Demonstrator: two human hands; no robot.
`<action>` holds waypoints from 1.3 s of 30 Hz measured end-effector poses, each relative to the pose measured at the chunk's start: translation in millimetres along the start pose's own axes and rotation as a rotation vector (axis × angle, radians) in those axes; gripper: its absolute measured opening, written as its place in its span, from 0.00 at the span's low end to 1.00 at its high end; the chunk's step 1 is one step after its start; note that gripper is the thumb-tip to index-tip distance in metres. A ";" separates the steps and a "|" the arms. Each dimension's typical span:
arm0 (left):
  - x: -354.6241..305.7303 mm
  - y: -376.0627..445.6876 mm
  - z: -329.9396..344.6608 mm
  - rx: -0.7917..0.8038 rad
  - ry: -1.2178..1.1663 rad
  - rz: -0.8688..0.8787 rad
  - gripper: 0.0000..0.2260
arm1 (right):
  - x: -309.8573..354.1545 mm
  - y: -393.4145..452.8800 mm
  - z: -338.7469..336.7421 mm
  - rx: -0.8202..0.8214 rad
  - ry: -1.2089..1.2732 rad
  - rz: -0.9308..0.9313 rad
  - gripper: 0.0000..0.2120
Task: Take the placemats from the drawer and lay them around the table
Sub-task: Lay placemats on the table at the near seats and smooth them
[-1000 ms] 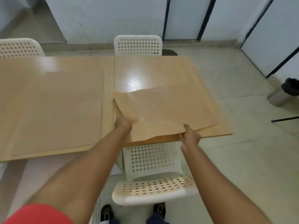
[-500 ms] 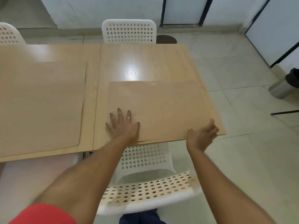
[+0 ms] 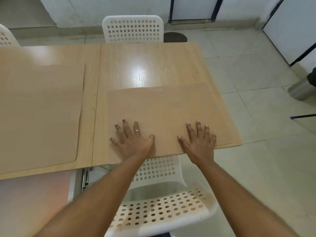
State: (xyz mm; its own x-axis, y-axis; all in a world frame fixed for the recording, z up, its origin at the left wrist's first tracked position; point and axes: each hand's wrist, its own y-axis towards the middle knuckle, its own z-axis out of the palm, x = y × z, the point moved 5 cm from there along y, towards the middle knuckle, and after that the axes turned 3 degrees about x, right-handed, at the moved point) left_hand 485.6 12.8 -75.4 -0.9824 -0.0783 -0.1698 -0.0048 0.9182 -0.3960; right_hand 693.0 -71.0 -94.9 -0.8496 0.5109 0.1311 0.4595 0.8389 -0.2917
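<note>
A tan placemat [image 3: 164, 108] lies flat on the right half of the wooden table [image 3: 145, 65], reaching the table's near and right edges. My left hand [image 3: 131, 139] presses flat on the mat's near left part, fingers spread. My right hand [image 3: 199, 141] lies flat on the mat's near right part, fingers straight. A second tan placemat [image 3: 39, 113] lies flat on the left half of the table. No drawer is in view.
A white perforated chair [image 3: 159, 211] stands just below the table's near edge under my arms. Another white chair [image 3: 132, 29] is at the far side and a third [image 3: 6, 36] at far left. A metal bin [image 3: 302, 89] stands on the tiled floor at right.
The right placemat, lifted and curved a second ago, now lies flat. My left hand went flat on it first; my right hand has since come down from the table's edge onto the mat.
</note>
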 end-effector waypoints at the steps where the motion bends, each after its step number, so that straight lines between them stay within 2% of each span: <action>1: -8.0 4.7 -3.8 -0.019 0.000 0.057 0.35 | 2.6 1.8 -4.7 -0.046 0.012 0.020 0.37; 4: -27.9 29.0 -11.4 -0.012 0.022 0.162 0.34 | 20.2 18.5 -16.9 -0.102 0.017 -0.038 0.39; 7: -44.7 53.7 -12.4 0.014 0.058 0.224 0.32 | 41.7 39.9 -15.9 -0.060 0.009 -0.167 0.34; 12: -74.6 99.4 -25.3 -0.046 0.086 0.315 0.28 | 74.7 106.9 -43.3 -0.159 0.158 -0.213 0.25; 17: -83.2 117.8 -14.0 -0.088 0.105 0.366 0.29 | 92.8 156.2 -40.3 -0.089 0.081 -0.291 0.25; 22: -84.5 120.2 -8.3 -0.178 0.108 0.378 0.29 | 84.4 163.5 -27.2 -0.094 0.065 -0.276 0.27; 29: -83.0 118.2 -9.8 -0.182 0.101 0.351 0.29 | 50.7 180.0 -35.6 -0.088 0.045 -0.204 0.32; 32: -83.4 116.9 -10.3 -0.172 0.105 0.347 0.29 | 17.7 195.3 -42.8 -0.070 0.048 -0.102 0.34; 36: -84.3 115.3 -10.7 -0.158 0.108 0.347 0.29 | -11.4 197.4 -53.6 -0.070 0.108 0.127 0.35; 37: -84.8 115.4 -11.3 -0.155 0.113 0.348 0.29 | -0.8 191.9 -54.1 -0.089 0.123 0.102 0.34; 39: -85.6 115.7 -11.0 -0.145 0.117 0.345 0.29 | 39.2 172.2 -47.3 -0.131 0.159 -0.075 0.30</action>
State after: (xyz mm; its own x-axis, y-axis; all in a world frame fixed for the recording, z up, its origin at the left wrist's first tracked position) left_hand 567.1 130.0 -96.8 -0.9454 0.2818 -0.1638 0.3116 0.9288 -0.2005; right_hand 751.1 102.4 -95.2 -0.8357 0.4608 0.2988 0.4352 0.8875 -0.1515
